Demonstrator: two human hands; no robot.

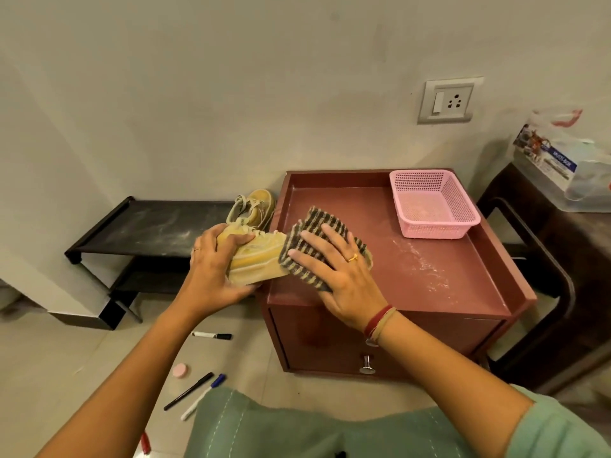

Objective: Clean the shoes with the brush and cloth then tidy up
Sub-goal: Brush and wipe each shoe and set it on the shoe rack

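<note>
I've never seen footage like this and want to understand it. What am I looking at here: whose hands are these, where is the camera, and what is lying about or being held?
There is no machine here: a person wears a camera on the head, looking down at their own bare hands. The left hand grips a yellow fabric shoe at the edge of a reddish-brown wooden cabinet. The right hand, fingers straight, presses a dark-and-cream striped cloth against one end of it. On the cabinet top stands a pink plastic mesh basket. A second yellow shoe sits behind, at the end of a low black shelf. Pens lie on the floor.
</note>
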